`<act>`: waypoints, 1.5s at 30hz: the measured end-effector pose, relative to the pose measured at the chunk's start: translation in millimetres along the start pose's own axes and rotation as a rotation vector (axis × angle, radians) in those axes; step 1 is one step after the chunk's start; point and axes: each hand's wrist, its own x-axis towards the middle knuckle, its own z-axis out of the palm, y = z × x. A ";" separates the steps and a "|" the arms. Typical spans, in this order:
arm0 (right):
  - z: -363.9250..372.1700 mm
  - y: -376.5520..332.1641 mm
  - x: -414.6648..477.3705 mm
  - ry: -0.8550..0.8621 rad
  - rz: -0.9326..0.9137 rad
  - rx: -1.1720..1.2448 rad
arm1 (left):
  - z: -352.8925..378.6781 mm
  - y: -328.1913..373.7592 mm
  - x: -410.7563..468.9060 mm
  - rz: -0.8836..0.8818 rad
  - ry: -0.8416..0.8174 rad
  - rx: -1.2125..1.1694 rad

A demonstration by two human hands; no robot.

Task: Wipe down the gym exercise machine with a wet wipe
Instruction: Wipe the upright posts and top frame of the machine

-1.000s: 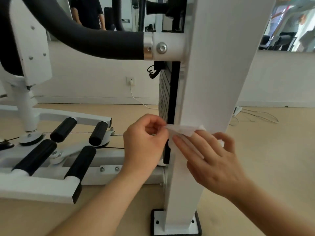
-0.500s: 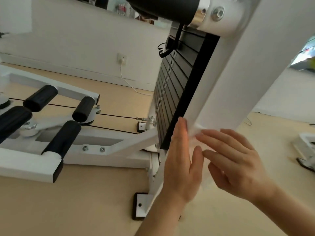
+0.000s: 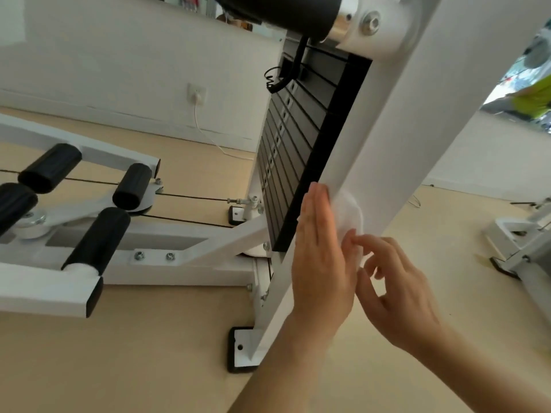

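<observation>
left hand flat, fingers straight | right hand fingers curled

White frame, black parts, pale beige floor.
The post is plain white, and the wipe on it is white too, so its edge hardly shows. The weight stack is black, with thin lines across it between the plates. The rollers are matt black. The frame has a black end cap and silver bolts. The padded arm at the top is black with a shiny silver collar. The foot plate is white on a black pad. The thin cables are black. The wall is white, with a white socket and cord.
</observation>
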 end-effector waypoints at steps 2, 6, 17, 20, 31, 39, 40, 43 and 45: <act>-4.5 -4.7 5.1 -0.054 0.114 0.016 | -2.4 2.1 3.5 0.020 -0.009 0.036; -13.4 -10.3 17.0 -0.193 0.345 0.348 | -12.6 8.6 -0.8 0.165 -0.115 0.199; -35.0 -5.5 38.7 0.350 0.275 -0.023 | -68.6 10.4 87.3 0.990 -0.493 1.003; -33.7 -14.6 38.3 0.492 0.108 -0.216 | -73.3 28.0 103.3 1.029 -0.470 1.005; -4.3 -42.7 108.0 0.501 0.099 -0.173 | -120.9 88.7 168.8 1.204 -0.383 0.924; -33.5 -48.1 155.4 0.472 0.073 -0.449 | -152.9 94.6 209.1 0.702 -0.346 1.096; -33.0 -48.6 152.1 0.439 0.038 -0.496 | -153.5 96.4 211.7 0.694 -0.379 1.111; -46.4 -44.0 165.8 0.405 -0.065 -0.624 | -157.9 103.4 221.4 0.712 -0.474 1.079; -58.3 -43.4 181.2 0.422 -0.131 -0.656 | -161.6 115.3 226.3 0.759 -0.496 1.087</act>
